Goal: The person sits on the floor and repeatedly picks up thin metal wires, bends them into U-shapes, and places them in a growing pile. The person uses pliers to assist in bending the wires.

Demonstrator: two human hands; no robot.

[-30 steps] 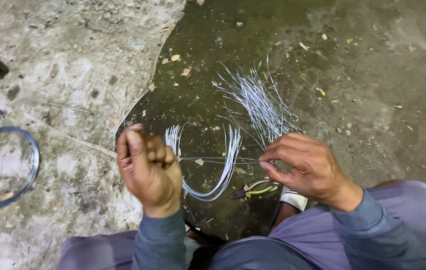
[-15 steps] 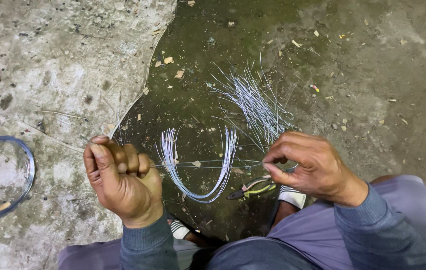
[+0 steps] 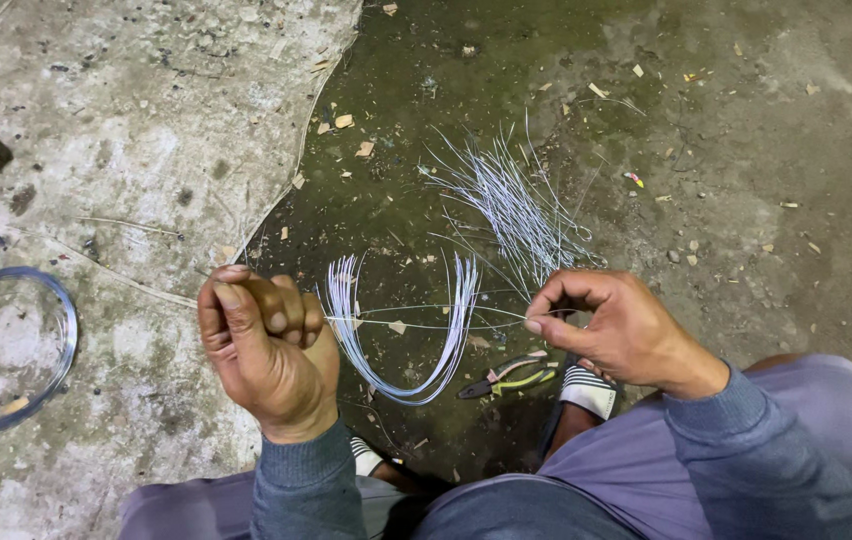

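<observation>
Hiding one wire (image 3: 426, 322) end, left hand (image 3: 268, 345) fists; right hand (image 3: 618, 330) pinches.

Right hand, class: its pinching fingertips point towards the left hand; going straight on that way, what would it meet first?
Following the thin taut wire, the right hand would probably meet the left hand's fist first; the U-shaped bundle of white wires seems lower.

Rough workshop floor, stained concrete (image 3: 146, 130), cut wire bundles (image 3: 516, 205), pliers (image 3: 506, 380), wire coil (image 3: 6, 350)

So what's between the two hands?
In the head view, a thin wire stretches from left hand to right hand; below it lies a U-shaped wire bundle.
</observation>
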